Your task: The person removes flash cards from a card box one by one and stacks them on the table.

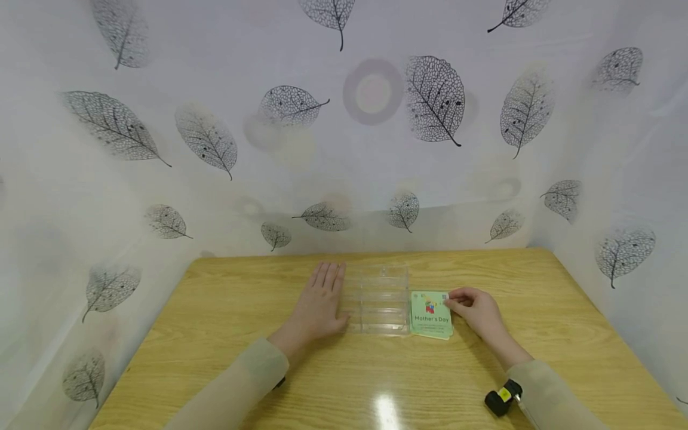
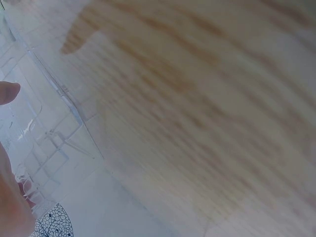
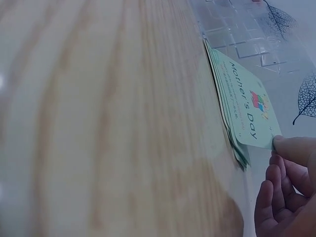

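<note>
A clear plastic compartment box (image 1: 383, 301) lies on the wooden table. My left hand (image 1: 319, 304) rests along its left side, fingers straight and pointing away from me. In the left wrist view only the thumb (image 2: 9, 92) and part of the palm side appear beside the clear plastic. Touching or just beside the box's right edge is a stack of light green cards (image 1: 432, 316), the top one reading "Mother's Day". My right hand (image 1: 478, 310) pinches the top card (image 3: 244, 101) at its upper right corner, between thumb and forefinger. That corner looks slightly raised from the stack.
The wood-grain table (image 1: 226, 340) extends around the box and cards. Behind it and at both sides hangs a pale cloth (image 1: 344, 155) printed with dark leaves. A black wrist camera (image 1: 502, 399) is strapped at my right sleeve.
</note>
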The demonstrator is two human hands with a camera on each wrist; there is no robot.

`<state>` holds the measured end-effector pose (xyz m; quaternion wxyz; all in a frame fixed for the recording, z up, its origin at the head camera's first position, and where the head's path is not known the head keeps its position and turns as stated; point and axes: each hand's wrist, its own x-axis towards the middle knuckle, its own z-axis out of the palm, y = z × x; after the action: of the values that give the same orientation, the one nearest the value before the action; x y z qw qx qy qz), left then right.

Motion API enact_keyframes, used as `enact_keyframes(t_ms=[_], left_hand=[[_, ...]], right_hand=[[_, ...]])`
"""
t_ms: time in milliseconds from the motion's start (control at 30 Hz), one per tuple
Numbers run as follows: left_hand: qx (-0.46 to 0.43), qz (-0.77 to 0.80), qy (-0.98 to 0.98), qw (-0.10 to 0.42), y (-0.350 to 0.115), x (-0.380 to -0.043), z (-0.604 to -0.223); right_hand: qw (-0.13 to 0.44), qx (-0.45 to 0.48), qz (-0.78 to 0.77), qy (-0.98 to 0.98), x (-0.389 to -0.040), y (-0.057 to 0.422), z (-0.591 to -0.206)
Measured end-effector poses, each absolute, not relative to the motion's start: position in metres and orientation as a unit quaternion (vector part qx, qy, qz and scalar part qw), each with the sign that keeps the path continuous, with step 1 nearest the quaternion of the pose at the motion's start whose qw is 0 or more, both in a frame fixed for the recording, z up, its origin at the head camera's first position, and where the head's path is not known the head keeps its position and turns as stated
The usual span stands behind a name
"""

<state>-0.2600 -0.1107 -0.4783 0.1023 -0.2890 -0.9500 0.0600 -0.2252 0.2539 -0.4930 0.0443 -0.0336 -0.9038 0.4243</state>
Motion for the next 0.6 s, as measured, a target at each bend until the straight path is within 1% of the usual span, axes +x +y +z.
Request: enact_keyframes(t_ms=[300, 600], left_hand=[[-0.290, 0.064, -0.950, 0.098, -0.1111, -0.2597, -0.4777], [-0.292, 0.058, -0.948, 0.109, -0.1117, -0.2601, -0.4793]], right_hand=[[0.047, -0.031, 0.423, -0.904, -0.2267, 0.2546, -0.4942], [0.045, -0.032, 0.414, -0.908, -0.2294, 0.2560, -0.4968]])
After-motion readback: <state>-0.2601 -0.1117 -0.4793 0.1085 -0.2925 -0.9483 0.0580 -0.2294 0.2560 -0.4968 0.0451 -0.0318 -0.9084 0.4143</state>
